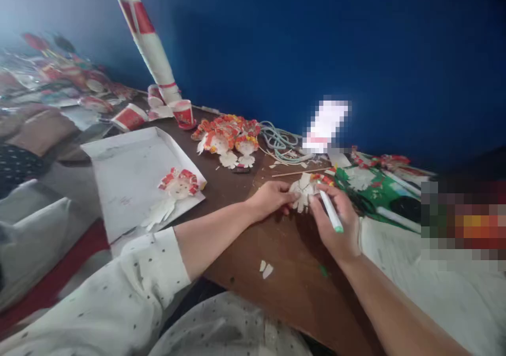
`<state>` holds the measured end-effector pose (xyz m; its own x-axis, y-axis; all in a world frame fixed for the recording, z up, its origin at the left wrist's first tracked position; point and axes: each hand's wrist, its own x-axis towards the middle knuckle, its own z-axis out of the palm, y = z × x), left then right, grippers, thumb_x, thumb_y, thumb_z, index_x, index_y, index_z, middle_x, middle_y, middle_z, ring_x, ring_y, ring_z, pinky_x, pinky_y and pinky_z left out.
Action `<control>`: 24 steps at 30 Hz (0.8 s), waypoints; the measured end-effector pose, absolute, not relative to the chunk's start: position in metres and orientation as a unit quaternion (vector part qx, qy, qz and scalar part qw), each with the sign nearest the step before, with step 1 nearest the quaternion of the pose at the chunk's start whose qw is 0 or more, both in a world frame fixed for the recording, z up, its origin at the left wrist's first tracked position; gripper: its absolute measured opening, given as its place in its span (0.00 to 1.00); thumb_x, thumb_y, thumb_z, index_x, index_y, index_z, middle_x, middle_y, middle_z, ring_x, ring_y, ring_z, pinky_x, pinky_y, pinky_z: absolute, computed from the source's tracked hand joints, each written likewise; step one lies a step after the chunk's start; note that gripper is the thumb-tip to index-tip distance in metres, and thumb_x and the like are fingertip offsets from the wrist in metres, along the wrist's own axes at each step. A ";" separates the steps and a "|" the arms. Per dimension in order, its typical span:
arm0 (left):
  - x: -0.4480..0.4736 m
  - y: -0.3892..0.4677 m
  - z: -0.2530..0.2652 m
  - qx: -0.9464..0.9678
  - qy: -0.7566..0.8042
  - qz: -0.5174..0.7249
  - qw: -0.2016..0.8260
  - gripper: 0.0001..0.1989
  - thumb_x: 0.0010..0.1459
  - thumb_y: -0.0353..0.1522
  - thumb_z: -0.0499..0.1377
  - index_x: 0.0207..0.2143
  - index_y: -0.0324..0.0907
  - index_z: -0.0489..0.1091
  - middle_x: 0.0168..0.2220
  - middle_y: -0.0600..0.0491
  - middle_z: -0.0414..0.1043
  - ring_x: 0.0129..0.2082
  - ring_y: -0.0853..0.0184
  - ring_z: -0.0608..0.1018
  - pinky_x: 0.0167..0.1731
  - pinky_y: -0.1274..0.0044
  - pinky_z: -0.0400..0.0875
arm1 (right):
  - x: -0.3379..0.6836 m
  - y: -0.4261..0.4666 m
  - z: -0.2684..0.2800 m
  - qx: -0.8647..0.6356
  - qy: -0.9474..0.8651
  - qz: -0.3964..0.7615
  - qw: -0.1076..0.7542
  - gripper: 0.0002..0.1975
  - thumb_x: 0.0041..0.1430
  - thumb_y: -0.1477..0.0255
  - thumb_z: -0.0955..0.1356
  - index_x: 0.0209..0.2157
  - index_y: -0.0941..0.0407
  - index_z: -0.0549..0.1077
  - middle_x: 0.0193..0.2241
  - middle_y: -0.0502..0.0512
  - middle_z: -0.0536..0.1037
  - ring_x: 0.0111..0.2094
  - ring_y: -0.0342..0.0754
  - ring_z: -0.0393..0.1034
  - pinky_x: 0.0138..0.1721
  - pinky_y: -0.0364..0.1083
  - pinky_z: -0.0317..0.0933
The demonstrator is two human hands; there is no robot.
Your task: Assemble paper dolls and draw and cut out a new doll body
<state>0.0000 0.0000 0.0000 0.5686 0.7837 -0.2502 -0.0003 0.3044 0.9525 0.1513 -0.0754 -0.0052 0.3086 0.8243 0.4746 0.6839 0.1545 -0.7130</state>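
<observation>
My left hand (271, 200) pinches the left edge of a white paper cutout (303, 190) with jagged, petal-like edges and some red-orange trim at its upper right. In my right hand (340, 221) a white marker (331, 208) slants across the fingers, its green end pointing down toward me. The other end of the marker is at the cutout's right side, and whether its tip touches the paper I cannot tell. Right-hand fingers also rest near the cutout's lower edge. Two small white paper scraps (266, 269) lie on the brown table (253, 298) below my hands.
Several similar red-and-orange trimmed cutouts (229, 137) are heaped behind my hands, beside a coiled pale cord (279, 140). A white board (130, 171) bearing another cutout (177, 185) lies left. Paper cups (184, 114) and a tall roll (152, 50) stand near the blue wall (253, 45).
</observation>
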 end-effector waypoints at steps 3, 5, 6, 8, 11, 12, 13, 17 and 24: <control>0.000 0.001 -0.002 0.518 0.376 0.278 0.716 0.10 0.56 0.31 0.60 0.23 0.36 0.67 0.18 0.59 0.65 0.14 0.78 0.67 0.14 0.85 0.59 | 0.152 -0.076 -0.004 -0.642 -0.587 0.071 0.488 0.15 0.57 0.65 0.69 0.45 0.55 0.73 0.34 0.55 0.78 0.32 0.49 0.72 0.39 0.50 0.69; 0.000 0.002 -0.003 0.509 0.377 0.282 0.721 0.10 0.57 0.31 0.60 0.24 0.36 0.67 0.18 0.59 0.65 0.14 0.78 0.67 0.15 0.85 0.59 | 0.152 -0.076 -0.005 -0.639 -0.589 0.071 0.489 0.15 0.57 0.65 0.69 0.45 0.55 0.72 0.34 0.55 0.78 0.32 0.49 0.73 0.39 0.50 0.69; 0.000 0.002 -0.004 0.503 0.377 0.284 0.724 0.10 0.57 0.31 0.60 0.24 0.36 0.67 0.18 0.59 0.65 0.13 0.78 0.67 0.15 0.85 0.59 | 0.153 -0.076 -0.005 -0.638 -0.590 0.072 0.490 0.15 0.57 0.65 0.69 0.45 0.55 0.72 0.34 0.55 0.78 0.32 0.49 0.73 0.39 0.50 0.69; 0.000 0.002 -0.005 0.491 0.374 0.290 0.732 0.09 0.57 0.31 0.60 0.25 0.37 0.67 0.18 0.59 0.65 0.14 0.78 0.67 0.15 0.85 0.59 | 0.153 -0.075 -0.007 -0.639 -0.589 0.074 0.489 0.15 0.57 0.64 0.69 0.45 0.55 0.72 0.33 0.54 0.78 0.31 0.49 0.73 0.38 0.50 0.69; 0.000 0.001 -0.007 0.481 0.363 0.300 0.739 0.08 0.57 0.32 0.60 0.27 0.37 0.67 0.19 0.59 0.65 0.14 0.78 0.67 0.15 0.85 0.58 | 0.154 -0.075 -0.008 -0.641 -0.586 0.085 0.488 0.16 0.57 0.64 0.70 0.45 0.54 0.72 0.32 0.54 0.78 0.29 0.48 0.72 0.36 0.49 0.69; 0.000 0.001 -0.008 0.481 0.361 0.302 0.740 0.08 0.57 0.32 0.60 0.27 0.37 0.68 0.18 0.59 0.65 0.13 0.79 0.66 0.15 0.85 0.58 | 0.153 -0.076 -0.009 -0.641 -0.584 0.091 0.489 0.16 0.57 0.63 0.70 0.46 0.54 0.72 0.32 0.54 0.78 0.29 0.48 0.72 0.35 0.49 0.69; 0.000 0.001 -0.008 0.481 0.361 0.304 0.739 0.08 0.57 0.32 0.60 0.28 0.37 0.68 0.18 0.59 0.64 0.13 0.79 0.65 0.14 0.85 0.58 | 0.153 -0.076 -0.009 -0.640 -0.584 0.096 0.491 0.16 0.57 0.63 0.70 0.46 0.54 0.72 0.32 0.54 0.78 0.28 0.48 0.72 0.34 0.48 0.69; 0.000 0.001 -0.011 0.488 0.357 0.307 0.735 0.08 0.56 0.35 0.61 0.31 0.37 0.70 0.19 0.59 0.63 0.13 0.79 0.63 0.14 0.84 0.55 | 0.152 -0.077 -0.008 -0.640 -0.581 0.108 0.491 0.17 0.57 0.61 0.70 0.46 0.54 0.72 0.32 0.54 0.78 0.28 0.48 0.73 0.33 0.48 0.69; 0.000 0.002 -0.014 0.484 0.349 0.308 0.741 0.06 0.56 0.32 0.61 0.33 0.38 0.71 0.19 0.59 0.63 0.14 0.79 0.64 0.14 0.84 0.55 | 0.154 -0.076 -0.010 -0.638 -0.582 0.116 0.491 0.17 0.57 0.62 0.69 0.46 0.54 0.72 0.32 0.54 0.78 0.28 0.47 0.72 0.32 0.47 0.69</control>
